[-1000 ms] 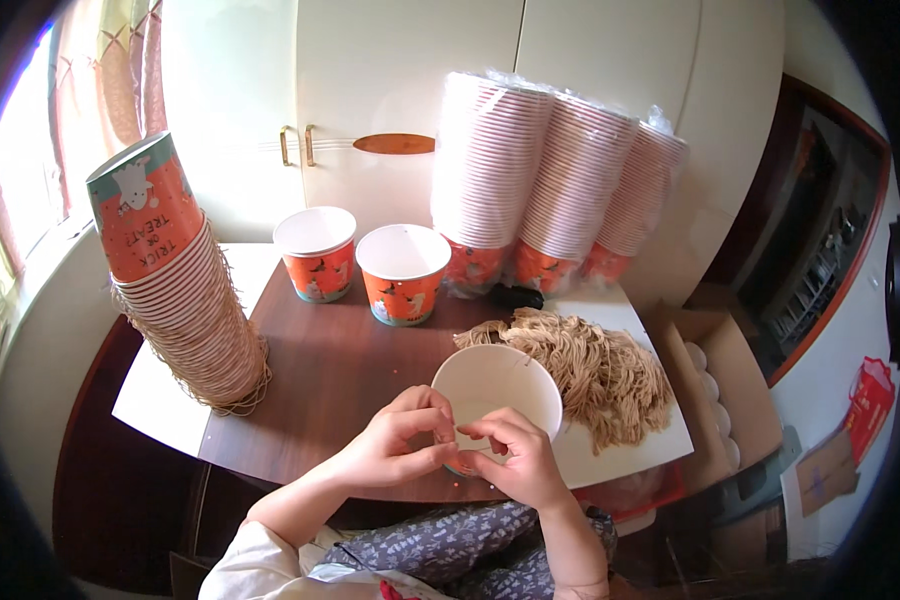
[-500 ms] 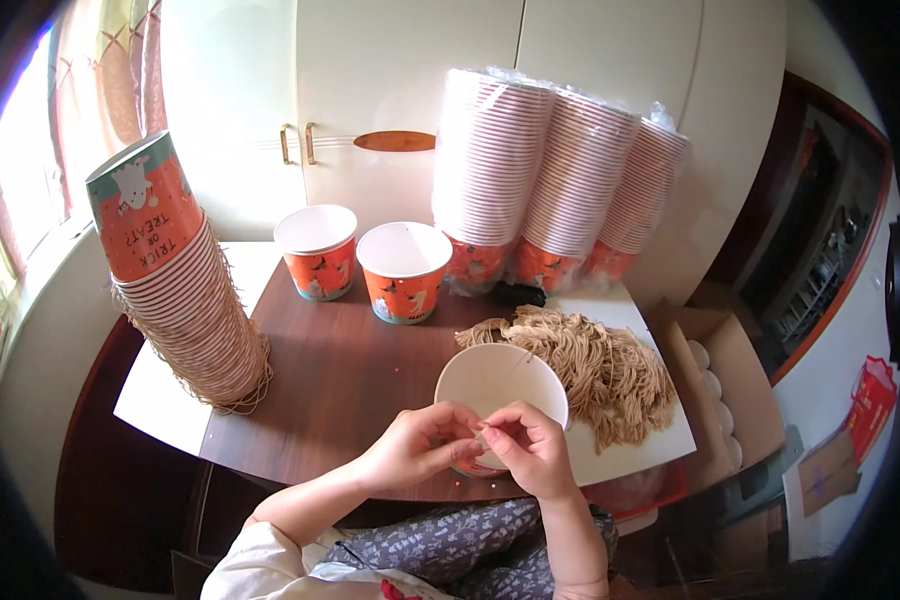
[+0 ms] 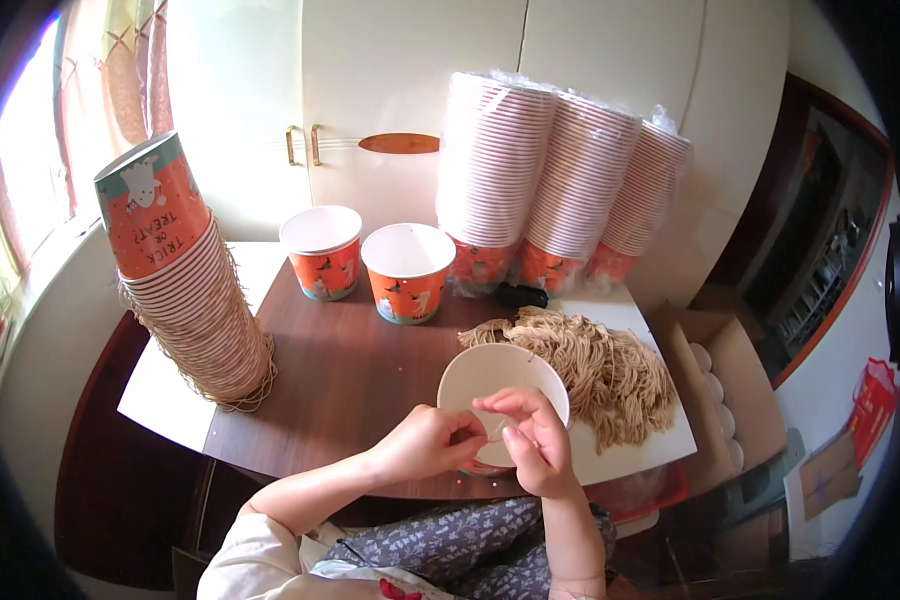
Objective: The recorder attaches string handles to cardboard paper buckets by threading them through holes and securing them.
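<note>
Pale cabinet doors [image 3: 400,60] stand behind a dark wood-topped surface [image 3: 340,385]. At its far side rise three plastic-wrapped stacks of nested paper buckets [image 3: 495,160], upright, with no cords visible on them. At left leans a tall inverted stack of orange paper buckets [image 3: 195,320], tan cords trailing from its sides; these appear to be the corded, finished portion. At right, beside the surface, is an open cardboard box [image 3: 760,405] with round white items inside. A heap of loose tan cord [image 3: 610,380] lies at the right, unused. Two upright orange buckets [image 3: 408,285] stand side by side beyond the centre, showing no cord. The bucket in work [image 3: 465,380] stands upright at the near edge, beneath the hands, a thin strand showing at its far rim; its cording seems partly done. The right hand [image 3: 540,445] is spread over it, thumb and fingers apart. The left hand [image 3: 425,442], at its left side, has its fingertips pinched together, apparently on the cord strand [image 3: 498,430], the smallest element.
</note>
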A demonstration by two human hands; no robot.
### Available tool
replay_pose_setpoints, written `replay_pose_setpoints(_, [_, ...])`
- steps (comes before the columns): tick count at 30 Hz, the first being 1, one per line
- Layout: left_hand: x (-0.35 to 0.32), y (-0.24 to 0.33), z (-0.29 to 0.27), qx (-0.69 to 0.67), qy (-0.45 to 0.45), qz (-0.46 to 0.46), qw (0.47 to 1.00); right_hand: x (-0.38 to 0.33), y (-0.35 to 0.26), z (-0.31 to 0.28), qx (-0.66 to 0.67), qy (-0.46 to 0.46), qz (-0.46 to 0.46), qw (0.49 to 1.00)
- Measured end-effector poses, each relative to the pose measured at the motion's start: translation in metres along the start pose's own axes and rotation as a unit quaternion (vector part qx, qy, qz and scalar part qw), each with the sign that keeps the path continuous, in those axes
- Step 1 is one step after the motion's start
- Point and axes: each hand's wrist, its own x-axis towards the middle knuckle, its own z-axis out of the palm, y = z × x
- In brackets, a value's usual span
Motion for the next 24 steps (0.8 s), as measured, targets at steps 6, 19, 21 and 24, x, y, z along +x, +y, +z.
replay_pose_setpoints(6, [-0.001, 0.01, -0.003, 0.016, -0.069, 0.017, 0.997, 0.003, 0.021, 0.001, 0.048, 0.006, 0.02, 0.999])
replay_pose_setpoints(19, [0.0, -0.018, -0.007, -0.216, -0.088, -0.11, 0.966, -0.005, -0.022, -0.008, -0.386, 0.051, 0.108, 0.915])
replay_pose_setpoints(21, [-0.002, -0.023, -0.009, -0.258, -0.089, -0.104, 0.956, -0.007, -0.023, -0.009, -0.453, -0.053, 0.03, 0.889])
replay_pose_setpoints(24, [-0.002, -0.028, -0.009, -0.271, -0.09, -0.094, 0.954, -0.008, -0.015, -0.004, -0.483, -0.049, -0.008, 0.874])
